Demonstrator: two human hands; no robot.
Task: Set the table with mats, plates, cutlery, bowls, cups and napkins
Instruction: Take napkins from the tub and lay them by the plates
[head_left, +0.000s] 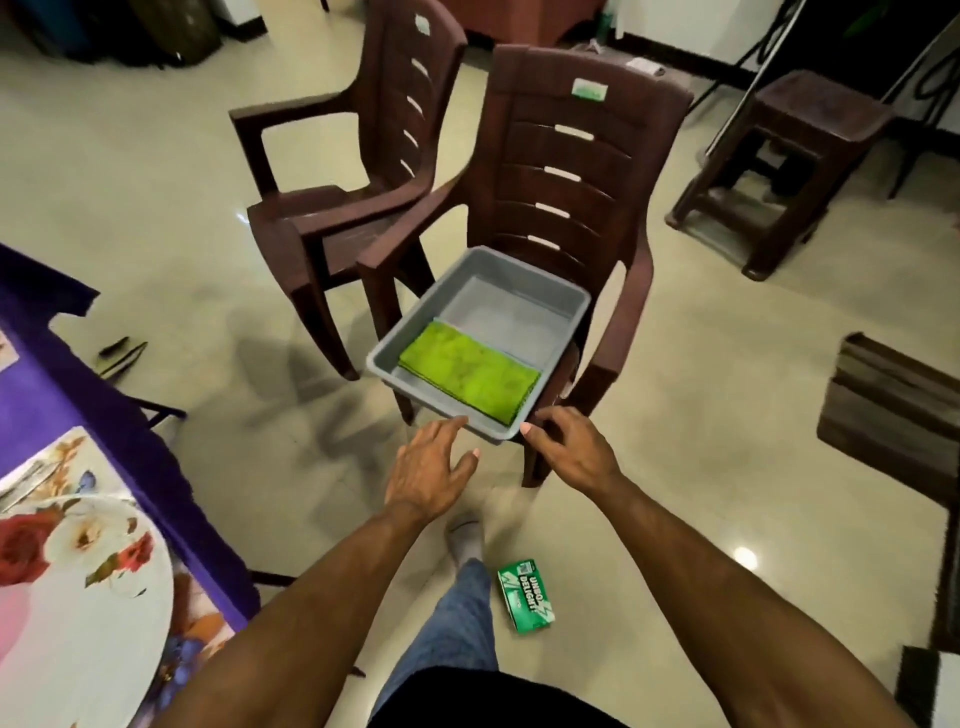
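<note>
1. While both arms are reaching toward the chair (566, 171), the left hand (434, 467) is hovering just short of the tub (410, 364), fingers spread wide and holding nothing, its fingertips nearly touching the near rim.
2. The right hand (563, 447) is sitting at the tub's near corner, fingers loosely curled; it is gripping nothing that I can see, though whether a fingertip is touching the rim is hard to tell.
3. The tub is resting on the chair seat, and the folded green napkins (467, 371) are lying inside it along the near wall, with the rest of the tub bare.
4. At the far left the tabletop (78, 374) is carrying a floral mat (202, 618) with a plate (93, 597) on it and cutlery (23, 480) beside the plate, so those steps are looking done for at least one place.
5. I am judging the step in hand to be fetching the napkins, probably the last items left in the tub.
6. The next move is calling for either a hand going over the rim to pinch the cloth stack, or both hands closing on the rim to lift the whole tub; either way the load is then needing to travel left to the tabletop.
7. A green packet (524, 595) is lying on the floor (156, 182) near the person's foot, worth stepping around.
</note>
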